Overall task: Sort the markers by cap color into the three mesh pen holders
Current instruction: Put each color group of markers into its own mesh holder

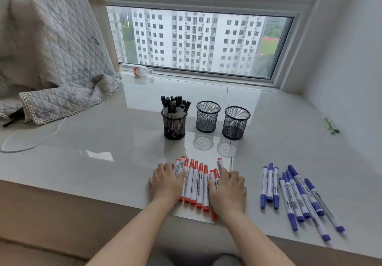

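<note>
Glossy white stone makes up your desk (103, 133), a deep ledge under a wide window (198, 40) that looks out on tall apartment blocks. Your left hand (166, 181) and right hand (228, 191) lie palm down on either end of a row of red markers (196, 185), fingers relaxed and fairly flat, pressing on the markers from both sides and gripping none. The red caps point away from you, and the row sits at the near edge of the desk. To your right, well apart from the red ones, the blue markers (297, 195) lie loose, three side by side and the others fanned out. Beyond your hands stand three mesh holders in a line: the left holder (174, 126) is packed with black markers (175, 105), caps up; the middle holder (207, 117) and right holder (235, 123) hold nothing. A quilt (55, 59) is heaped at the far left, with a white cable (31, 141) looping beside it.
</note>
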